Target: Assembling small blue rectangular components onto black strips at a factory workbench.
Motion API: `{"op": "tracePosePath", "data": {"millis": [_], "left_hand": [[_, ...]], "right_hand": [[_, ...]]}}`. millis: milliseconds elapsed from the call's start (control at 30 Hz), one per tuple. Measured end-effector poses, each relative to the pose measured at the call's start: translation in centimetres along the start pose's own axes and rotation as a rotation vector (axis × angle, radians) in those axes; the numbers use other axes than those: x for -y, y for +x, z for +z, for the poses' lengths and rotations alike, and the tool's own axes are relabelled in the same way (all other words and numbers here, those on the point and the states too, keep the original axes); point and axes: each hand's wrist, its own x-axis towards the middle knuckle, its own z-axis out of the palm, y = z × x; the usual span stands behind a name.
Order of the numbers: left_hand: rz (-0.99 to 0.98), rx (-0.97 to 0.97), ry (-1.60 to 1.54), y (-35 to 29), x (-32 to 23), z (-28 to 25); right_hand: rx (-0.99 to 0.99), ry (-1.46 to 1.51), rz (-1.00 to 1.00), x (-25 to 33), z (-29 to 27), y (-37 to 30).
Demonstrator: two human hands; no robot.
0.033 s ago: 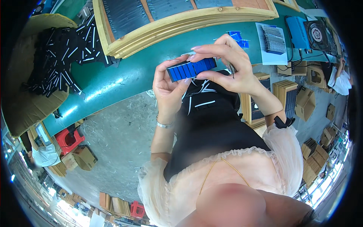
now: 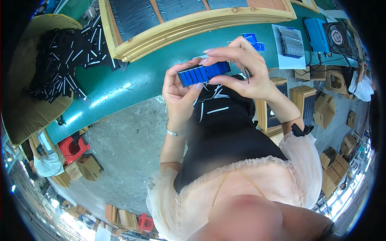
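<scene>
Between my two hands is a short row of small blue rectangular pieces with dark edges (image 2: pixel 194 76), packed side by side like a block. My left hand (image 2: pixel 179 86) grips its left end, thumb at the near face and fingers behind. The fingers of my right hand (image 2: pixel 241 66) are curled over the top and right end, its thumb along the lower edge. A slim metal tool, perhaps tweezers (image 2: pixel 246 73), shows against my right palm; its full shape is hidden. Both hands hover above the near edge of the green table (image 2: pixel 150 76).
Wooden frames (image 2: pixel 169 30) with dark sheets are stacked at the far side. A carton (image 2: pixel 20 116) of black strips spills onto the table at left. Blue pieces (image 2: pixel 252 40), a grey stack on white paper (image 2: pixel 290 41) and a blue device (image 2: pixel 316 34) lie at right.
</scene>
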Motion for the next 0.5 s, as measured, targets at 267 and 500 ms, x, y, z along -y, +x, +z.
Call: {"op": "tracePosePath", "data": {"millis": [267,500], "left_hand": [[-0.002,0.007,-0.014,0.0,-0.13,-0.04],[-0.009,0.02,-0.037,0.06,-0.06,0.04]], "right_hand": [[0.005,-0.012,0.003,-0.14,-0.04,0.0],[0.007,-0.004,-0.005,-0.01,-0.02,0.06]]}}
